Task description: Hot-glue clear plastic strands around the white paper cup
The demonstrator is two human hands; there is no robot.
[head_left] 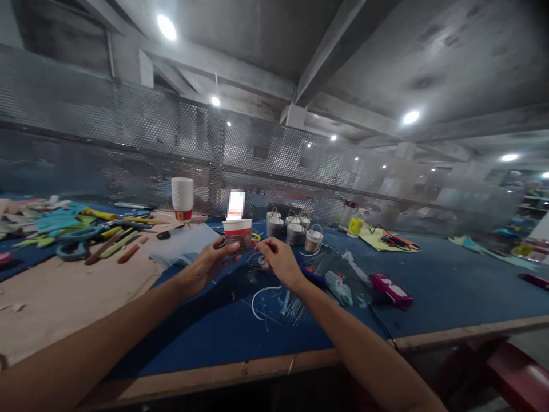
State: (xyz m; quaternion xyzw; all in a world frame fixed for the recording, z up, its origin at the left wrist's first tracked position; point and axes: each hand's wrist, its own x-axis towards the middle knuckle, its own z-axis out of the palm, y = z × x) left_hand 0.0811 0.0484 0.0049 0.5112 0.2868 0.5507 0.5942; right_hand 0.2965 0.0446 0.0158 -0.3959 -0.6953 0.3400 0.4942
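In the middle of the head view, my left hand (212, 264) is closed around a paper cup (237, 232). The cup stands upright, white at the rim with a red band and a dark brownish covering lower down. Just to its right my right hand (278, 260) is closed, thumb and fingertips pinched together close to the cup's side. What the pinch holds, if anything, is too small to make out. Behind my right hand stand several small grey bucket-like cups with thin loop handles, one small bucket (314, 240) nearest. Thin wires (295, 312) lie loose below my right hand.
A stack of paper cups (182, 197) stands at the back left. Scissors (79, 243), sticks and cut scraps crowd the left board (64, 312). To the right are a magenta device (391, 290), a yellow-labelled jar (355, 223) and yellow paper (377, 239). A perforated metal screen (257, 149) runs behind.
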